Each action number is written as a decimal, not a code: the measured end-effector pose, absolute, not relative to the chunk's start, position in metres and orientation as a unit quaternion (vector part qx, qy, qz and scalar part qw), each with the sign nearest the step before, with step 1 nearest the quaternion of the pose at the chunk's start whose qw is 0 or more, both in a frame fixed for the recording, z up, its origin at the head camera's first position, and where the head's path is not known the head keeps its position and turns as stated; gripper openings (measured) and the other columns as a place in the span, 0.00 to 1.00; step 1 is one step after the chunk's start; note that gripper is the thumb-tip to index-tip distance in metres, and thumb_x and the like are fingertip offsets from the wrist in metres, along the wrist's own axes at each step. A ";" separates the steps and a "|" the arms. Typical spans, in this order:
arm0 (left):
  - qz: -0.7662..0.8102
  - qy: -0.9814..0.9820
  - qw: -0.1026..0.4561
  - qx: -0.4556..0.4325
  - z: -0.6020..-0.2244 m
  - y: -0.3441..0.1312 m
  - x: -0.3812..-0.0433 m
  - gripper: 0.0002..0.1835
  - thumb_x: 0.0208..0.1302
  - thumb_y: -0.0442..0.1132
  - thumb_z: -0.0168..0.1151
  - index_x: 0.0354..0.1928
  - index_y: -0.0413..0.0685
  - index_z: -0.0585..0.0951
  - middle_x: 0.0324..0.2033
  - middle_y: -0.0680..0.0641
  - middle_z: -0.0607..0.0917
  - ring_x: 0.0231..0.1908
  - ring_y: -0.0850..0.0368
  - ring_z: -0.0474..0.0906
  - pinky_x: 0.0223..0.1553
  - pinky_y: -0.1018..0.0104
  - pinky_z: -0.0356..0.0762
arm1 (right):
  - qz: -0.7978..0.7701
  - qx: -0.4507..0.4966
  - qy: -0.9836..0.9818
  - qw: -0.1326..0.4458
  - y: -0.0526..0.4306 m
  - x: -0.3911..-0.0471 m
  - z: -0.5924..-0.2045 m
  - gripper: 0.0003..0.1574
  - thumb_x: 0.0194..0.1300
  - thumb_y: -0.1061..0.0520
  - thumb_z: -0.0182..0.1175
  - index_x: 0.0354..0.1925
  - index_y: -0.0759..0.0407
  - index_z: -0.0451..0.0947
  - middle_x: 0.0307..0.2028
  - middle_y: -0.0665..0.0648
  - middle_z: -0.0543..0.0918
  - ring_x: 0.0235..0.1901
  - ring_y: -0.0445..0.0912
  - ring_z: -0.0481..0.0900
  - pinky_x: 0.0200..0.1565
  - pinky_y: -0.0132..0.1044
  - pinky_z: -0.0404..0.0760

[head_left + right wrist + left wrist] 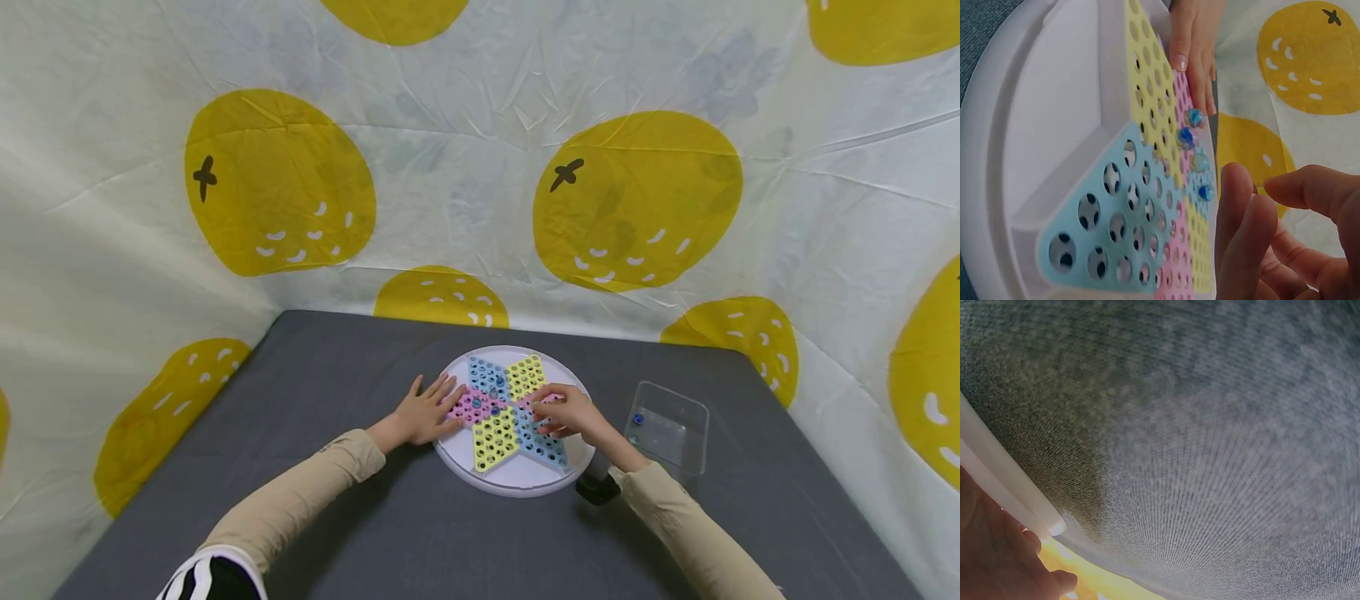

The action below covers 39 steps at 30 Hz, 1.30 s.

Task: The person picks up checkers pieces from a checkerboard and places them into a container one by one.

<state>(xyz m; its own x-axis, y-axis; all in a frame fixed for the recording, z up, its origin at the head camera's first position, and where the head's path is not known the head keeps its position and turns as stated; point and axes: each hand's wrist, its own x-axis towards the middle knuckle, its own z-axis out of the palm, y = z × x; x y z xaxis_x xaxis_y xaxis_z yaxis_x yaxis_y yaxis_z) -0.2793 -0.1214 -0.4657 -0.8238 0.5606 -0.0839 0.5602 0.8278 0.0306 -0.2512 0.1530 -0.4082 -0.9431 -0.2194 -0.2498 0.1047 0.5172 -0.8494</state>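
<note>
A round white game board (459, 460) carries a six-pointed star of holes in blue, yellow and pink. Several glass marbles sit in its holes, among them a blue one (1188, 137) and a pale greenish one (1199, 162). My left hand (426, 413) rests with spread fingers on the board's left rim, its fingertips by the pink section. My right hand (564, 412) hovers over the right side of the star. Its thumb and fingertips (1259, 215) are bent close together; I cannot tell whether something small is between them.
A clear plastic box (693, 433) stands right of the board, with a blue marble (638, 419) and a greenish marble (633, 440) inside. A dark object (597, 489) shows under the right wrist. The grey tabletop (480, 546) meets a fruit-patterned cloth (465, 208) at the back.
</note>
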 end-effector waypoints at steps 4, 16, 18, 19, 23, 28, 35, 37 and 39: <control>0.005 0.955 0.038 0.296 -0.467 -0.121 -0.280 0.34 0.65 0.59 0.37 0.69 0.51 0.51 0.69 0.45 0.51 0.69 0.47 0.44 0.63 0.40 0.39 | -0.487 -0.021 0.857 0.165 0.163 -0.247 -0.404 0.17 0.59 0.53 0.56 0.44 0.63 0.72 0.34 0.65 0.83 0.24 0.48 0.83 0.26 0.40 0.80; -0.013 0.955 0.036 0.293 -0.477 -0.124 -0.285 0.35 0.64 0.64 0.32 0.69 0.57 0.47 0.70 0.48 0.49 0.70 0.51 0.41 0.63 0.41 0.39 | -0.498 -0.013 0.852 0.161 0.193 -0.229 -0.405 0.17 0.61 0.55 0.55 0.45 0.65 0.71 0.28 0.59 0.83 0.21 0.45 0.82 0.24 0.38 0.78; -0.013 0.956 0.038 0.291 -0.477 -0.124 -0.285 0.35 0.64 0.64 0.32 0.69 0.57 0.46 0.70 0.49 0.48 0.70 0.52 0.40 0.64 0.41 0.39 | -0.500 -0.018 0.851 0.158 0.197 -0.226 -0.405 0.18 0.60 0.55 0.55 0.45 0.66 0.71 0.27 0.59 0.83 0.21 0.45 0.82 0.23 0.37 0.78; -0.012 0.956 0.039 0.291 -0.477 -0.124 -0.285 0.35 0.64 0.63 0.33 0.69 0.57 0.47 0.70 0.49 0.48 0.70 0.52 0.40 0.64 0.41 0.38 | -0.503 -0.020 0.850 0.157 0.199 -0.225 -0.404 0.18 0.60 0.56 0.55 0.45 0.67 0.71 0.26 0.58 0.83 0.20 0.44 0.81 0.23 0.37 0.77; -0.006 0.956 0.043 0.289 -0.471 -0.122 -0.283 0.35 0.64 0.62 0.35 0.69 0.55 0.48 0.69 0.48 0.50 0.69 0.50 0.41 0.63 0.41 0.39 | -0.506 -0.028 0.847 0.159 0.208 -0.220 -0.402 0.18 0.61 0.56 0.55 0.46 0.67 0.69 0.26 0.57 0.83 0.20 0.42 0.80 0.22 0.36 0.76; -0.009 0.956 0.041 0.290 -0.463 -0.121 -0.278 0.35 0.64 0.62 0.36 0.69 0.53 0.49 0.69 0.46 0.51 0.69 0.49 0.43 0.63 0.40 0.41 | -0.509 -0.014 0.845 0.162 0.219 -0.216 -0.398 0.21 0.61 0.54 0.55 0.47 0.67 0.68 0.27 0.58 0.83 0.20 0.42 0.80 0.23 0.35 0.76; -0.008 0.956 0.041 0.291 -0.463 -0.121 -0.276 0.35 0.65 0.61 0.35 0.69 0.53 0.49 0.69 0.46 0.51 0.69 0.49 0.43 0.63 0.40 0.41 | -0.501 -0.016 0.853 0.144 0.235 -0.210 -0.391 0.24 0.61 0.54 0.54 0.50 0.70 0.67 0.27 0.55 0.83 0.23 0.45 0.82 0.25 0.37 0.78; -0.009 0.956 0.041 0.291 -0.462 -0.121 -0.276 0.35 0.64 0.62 0.35 0.69 0.53 0.48 0.69 0.46 0.51 0.69 0.49 0.43 0.63 0.40 0.40 | -0.503 -0.013 0.853 0.140 0.239 -0.208 -0.390 0.24 0.61 0.54 0.55 0.50 0.70 0.67 0.26 0.53 0.82 0.23 0.46 0.82 0.25 0.38 0.79; -0.007 0.956 0.041 0.292 -0.462 -0.121 -0.276 0.35 0.64 0.62 0.36 0.69 0.53 0.49 0.69 0.46 0.51 0.69 0.49 0.43 0.63 0.40 0.41 | -0.502 -0.015 0.853 0.139 0.244 -0.208 -0.389 0.25 0.61 0.53 0.55 0.50 0.71 0.67 0.26 0.52 0.82 0.23 0.46 0.82 0.26 0.38 0.79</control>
<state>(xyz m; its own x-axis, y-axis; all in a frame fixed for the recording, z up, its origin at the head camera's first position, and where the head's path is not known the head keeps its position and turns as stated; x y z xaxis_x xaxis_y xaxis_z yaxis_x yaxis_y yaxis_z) -0.2762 -0.1209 -0.4624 -0.8264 0.5572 -0.0818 0.5582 0.8296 0.0112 -0.2075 0.2443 -0.3888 -0.9610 -0.1654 -0.2217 0.1136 0.4947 -0.8616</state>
